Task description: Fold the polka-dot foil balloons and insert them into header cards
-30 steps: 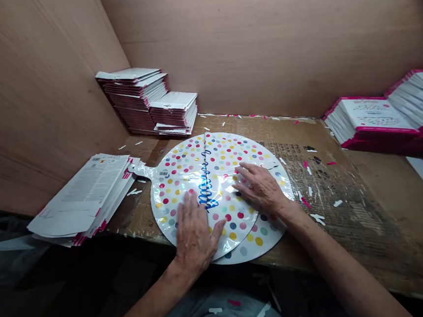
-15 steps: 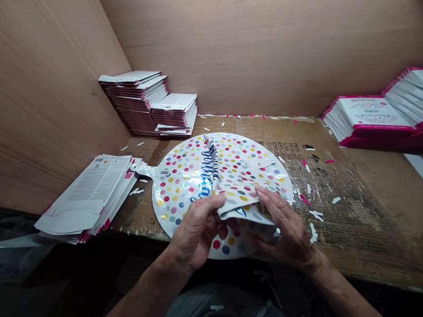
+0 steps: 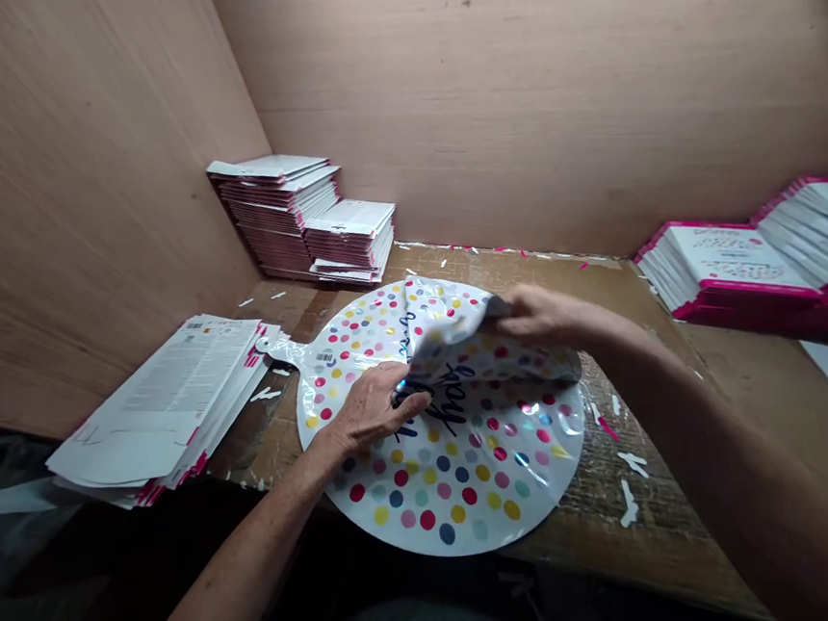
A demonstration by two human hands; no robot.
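**Polka-dot foil balloon flat on the bench, top layer pinched up**

Here's the state of play: a round polka-dot foil balloon [image 3: 458, 481] lies flat on a cardboard-covered bench [image 3: 527, 272], with its neck tab [image 3: 279, 346] pointing left. What's in hand looks like work on the upper foil. A crumpled foil flap [image 3: 452, 331] stands raised and bunched across the far half, and dark script lettering [image 3: 444, 405] shows right at its lower edge. Can't tell from this view whether the flap is the balloon's own top layer or a second balloon lying on it.

The right hand [image 3: 549, 318] reaches in from the right, with thumb and fingers pinching the flap's edge and holding it up off the dots. The left hand [image 3: 370, 409] rests on the balloon just left of centre, fingers loosely spread and pressing on the foil, with the fingertips right by the lettering. The near half of the balloon lies uncovered, below both hands.

Around it, stacks of pink-edged flat packs [image 3: 275, 211] sit in the back corner against a plywood wall [image 3: 511, 99]. A pile of white printed packs [image 3: 168, 400] sits just left of the tab, more pink-trimmed packs [image 3: 729, 264] fill the right end, and white scraps [image 3: 630, 504] dot the bench.
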